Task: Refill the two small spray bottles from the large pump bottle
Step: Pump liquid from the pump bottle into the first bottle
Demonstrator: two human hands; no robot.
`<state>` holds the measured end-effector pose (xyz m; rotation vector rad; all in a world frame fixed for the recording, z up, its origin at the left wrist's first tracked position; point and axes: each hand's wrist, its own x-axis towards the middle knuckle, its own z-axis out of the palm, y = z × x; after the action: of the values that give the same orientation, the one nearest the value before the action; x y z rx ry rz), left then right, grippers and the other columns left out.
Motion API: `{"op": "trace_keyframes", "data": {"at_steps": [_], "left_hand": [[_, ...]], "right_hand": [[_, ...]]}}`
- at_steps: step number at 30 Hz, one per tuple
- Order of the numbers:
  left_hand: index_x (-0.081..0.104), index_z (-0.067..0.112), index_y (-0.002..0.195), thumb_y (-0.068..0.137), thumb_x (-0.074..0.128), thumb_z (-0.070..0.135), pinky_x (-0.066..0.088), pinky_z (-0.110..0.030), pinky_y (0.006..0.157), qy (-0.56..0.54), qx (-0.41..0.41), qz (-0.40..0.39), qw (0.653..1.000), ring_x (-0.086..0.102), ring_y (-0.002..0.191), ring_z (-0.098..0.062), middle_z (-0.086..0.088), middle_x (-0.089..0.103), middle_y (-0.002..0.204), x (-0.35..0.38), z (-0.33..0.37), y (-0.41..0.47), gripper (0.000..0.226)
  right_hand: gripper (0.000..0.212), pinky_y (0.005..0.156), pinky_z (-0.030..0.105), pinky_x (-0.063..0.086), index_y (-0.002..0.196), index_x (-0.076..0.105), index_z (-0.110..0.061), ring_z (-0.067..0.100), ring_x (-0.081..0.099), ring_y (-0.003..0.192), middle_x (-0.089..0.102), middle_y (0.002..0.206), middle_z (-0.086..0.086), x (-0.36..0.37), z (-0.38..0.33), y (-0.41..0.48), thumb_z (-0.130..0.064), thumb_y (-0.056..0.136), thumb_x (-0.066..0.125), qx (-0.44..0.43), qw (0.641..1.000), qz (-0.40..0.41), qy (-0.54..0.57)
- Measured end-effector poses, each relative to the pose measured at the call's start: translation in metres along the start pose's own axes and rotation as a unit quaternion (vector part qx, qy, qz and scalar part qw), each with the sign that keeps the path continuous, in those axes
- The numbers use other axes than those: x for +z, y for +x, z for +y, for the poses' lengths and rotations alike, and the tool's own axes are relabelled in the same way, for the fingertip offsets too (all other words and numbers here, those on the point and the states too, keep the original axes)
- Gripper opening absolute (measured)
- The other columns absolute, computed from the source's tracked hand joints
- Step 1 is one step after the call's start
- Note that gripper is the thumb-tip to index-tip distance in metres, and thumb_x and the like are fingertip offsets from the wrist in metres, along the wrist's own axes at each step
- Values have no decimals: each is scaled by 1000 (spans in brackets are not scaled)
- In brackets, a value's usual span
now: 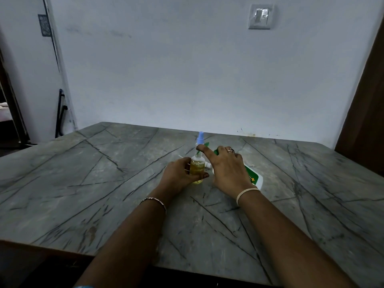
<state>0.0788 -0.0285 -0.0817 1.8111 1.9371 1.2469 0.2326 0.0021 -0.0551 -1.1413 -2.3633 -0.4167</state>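
Curling round the spray bottle (197, 170), left fingers (182, 163) grip; right fingers (225, 154) clasp the pump bottle (254, 178).

Obstacles bunch at frame centre: left hand (178, 173) gripping a small yellow bottle (197, 171), right hand (226, 169) curled over a white pump bottle (254, 178) whose body sticks out at the hand's lower right, and a blue-capped bottle (200, 137) upright just behind. All are touching or just beside each other, with no passage between. Both forearms cross the lower middle. The table (93, 173) is open and wide to the left and right of the cluster. The wall (187, 80) stands right behind the far table edge, leaving only a narrow strip there.
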Motion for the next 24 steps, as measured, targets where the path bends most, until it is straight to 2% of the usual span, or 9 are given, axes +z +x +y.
{"op": "trace_keyframes", "data": {"at_steps": [12, 19, 24], "left_hand": [[59, 16, 120, 69, 78, 45, 52, -30, 87, 5, -8, -5, 1000, 64, 95, -12, -1, 69, 110, -1, 1, 0, 62], [61, 19, 115, 66, 78, 49, 52, -27, 82, 16, -10, -2, 1000, 64, 90, -10, 1, 70, 105, 0, 1, 1, 60], [61, 17, 116, 69, 78, 45, 50, -24, 80, 15, 0, 2, 1000, 61, 86, -7, 3, 68, 104, -2, 2, -1, 58]], "right_hand": [[74, 97, 47, 40, 145, 21, -37, 31, 47, 119, 51, 122, 11, 3, -6, 5, -16, 87, 62, 9, 1000, 22, 2], [83, 99, 46, 39, 148, 13, -42, 30, 45, 120, 50, 124, 11, 0, 1, 0, -14, 87, 62, 3, 1000, 6, -4], [80, 99, 46, 40, 144, 19, -38, 30, 47, 119, 51, 123, 10, 2, -6, 4, -17, 84, 67, 13, 1000, 15, -3]]}}
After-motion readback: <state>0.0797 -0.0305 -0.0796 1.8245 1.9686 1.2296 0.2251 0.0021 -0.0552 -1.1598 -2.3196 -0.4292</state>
